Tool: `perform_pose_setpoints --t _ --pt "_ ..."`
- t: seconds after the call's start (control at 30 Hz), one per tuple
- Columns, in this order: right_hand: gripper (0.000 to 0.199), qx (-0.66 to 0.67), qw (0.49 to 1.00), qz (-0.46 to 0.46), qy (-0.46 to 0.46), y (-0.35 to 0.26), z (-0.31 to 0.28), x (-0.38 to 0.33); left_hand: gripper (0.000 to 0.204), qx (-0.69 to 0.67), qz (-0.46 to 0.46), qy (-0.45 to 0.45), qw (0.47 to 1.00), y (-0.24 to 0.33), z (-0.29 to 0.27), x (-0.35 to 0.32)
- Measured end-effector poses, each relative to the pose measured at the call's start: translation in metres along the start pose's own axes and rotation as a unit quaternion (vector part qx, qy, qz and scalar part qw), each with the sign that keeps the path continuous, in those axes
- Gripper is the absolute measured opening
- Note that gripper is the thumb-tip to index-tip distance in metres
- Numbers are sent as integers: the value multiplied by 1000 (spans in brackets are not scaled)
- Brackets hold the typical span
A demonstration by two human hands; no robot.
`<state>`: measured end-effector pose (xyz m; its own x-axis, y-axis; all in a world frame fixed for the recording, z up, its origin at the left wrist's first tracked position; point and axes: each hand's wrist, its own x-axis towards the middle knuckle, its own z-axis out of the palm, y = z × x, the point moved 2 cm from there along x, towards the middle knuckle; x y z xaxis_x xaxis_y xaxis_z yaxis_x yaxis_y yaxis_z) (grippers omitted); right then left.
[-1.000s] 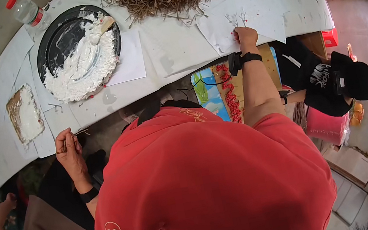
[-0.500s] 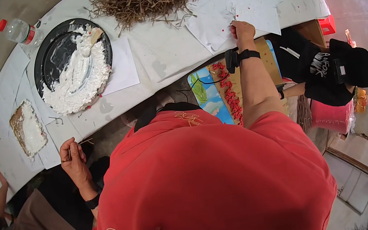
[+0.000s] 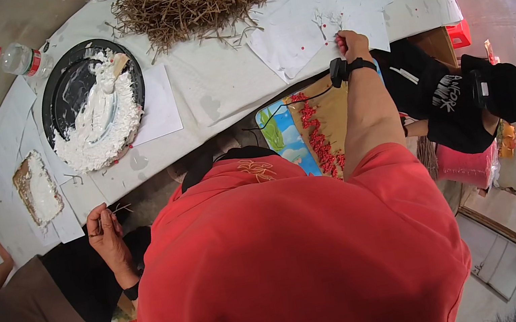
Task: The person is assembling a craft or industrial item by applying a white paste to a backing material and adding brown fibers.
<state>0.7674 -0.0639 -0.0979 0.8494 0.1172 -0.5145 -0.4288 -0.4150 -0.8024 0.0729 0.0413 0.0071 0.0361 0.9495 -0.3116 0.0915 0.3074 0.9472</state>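
Table: white-covered [image 3: 189, 77], near edge slanting up from lower left to right.
Far side: brown twig pile [image 3: 197, 0] mid-table; bottle [image 3: 17, 59], red cap, at left beyond black plate [image 3: 60, 92] heaped with white paste [image 3: 100, 133].
Left end: paste-coated rectangular piece [image 3: 44, 197] on paper.
In the way: cable [image 3: 289, 102] across blue-edged tray [image 3: 331, 108] of red berries [image 3: 317, 137], below table edge; co-workers at both sides.
Held twig [image 3: 123, 209]: in left hand [image 3: 106, 239], fingers pinched narrow; long axis roughly sideways, thin ends pointing right.
Right hand [image 3: 356, 45]: over white sheet [image 3: 281, 55], fingers bunched near small branch shapes; can't tell if gripping anything.
Room: left hand just off near edge; table cover shows between plate and sheet.
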Motion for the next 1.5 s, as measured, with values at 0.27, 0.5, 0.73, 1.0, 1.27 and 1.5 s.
perform_pose_setpoints --t 0.27,0.5,0.73,1.0,1.27,1.5 --pt "16 -362 927 -96 22 5 -2 29 15 13 -19 22 999 6 5 -3" --pt "19 -183 944 -236 -140 -6 65 -75 18 3 -54 -51 997 10 15 16" --pt "20 -252 720 -231 -604 -1 180 -336 22 -35 -24 -126 991 28 43 26" --pt "19 -299 564 -251 -728 27 230 -433 24 -57 43 -163 984 26 42 30" --pt "8 -264 568 -257 -736 42 243 -439 28 -140 42 -141 979 19 25 26" --pt "7 -259 610 -234 -711 43 240 -436 26 -131 -24 -126 983 17 20 25"
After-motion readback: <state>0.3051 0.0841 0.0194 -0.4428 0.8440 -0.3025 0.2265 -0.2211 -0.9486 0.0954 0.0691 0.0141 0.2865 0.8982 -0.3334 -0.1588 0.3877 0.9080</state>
